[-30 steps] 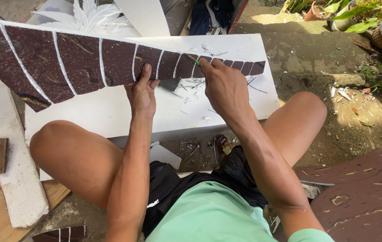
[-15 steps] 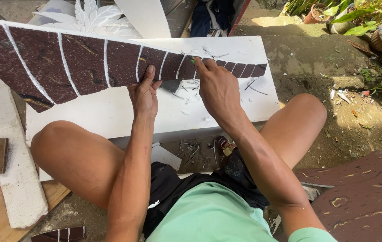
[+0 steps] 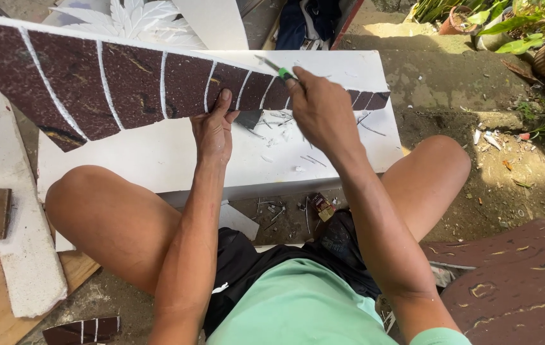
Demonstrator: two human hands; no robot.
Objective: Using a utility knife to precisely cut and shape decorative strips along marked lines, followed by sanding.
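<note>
Left hand (image 3: 213,131): pressing flat on the dark red sheet (image 3: 125,86), fingers spread open
Right hand (image 3: 323,108): gripping a green-handled cutter (image 3: 277,69) closed-fisted, blade touching sheet
Support: white tabletop (image 3: 176,153)

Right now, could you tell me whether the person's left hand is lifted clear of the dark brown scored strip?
No, the left hand presses flat on the dark brown scored strip, holding it down on the white board.
</note>
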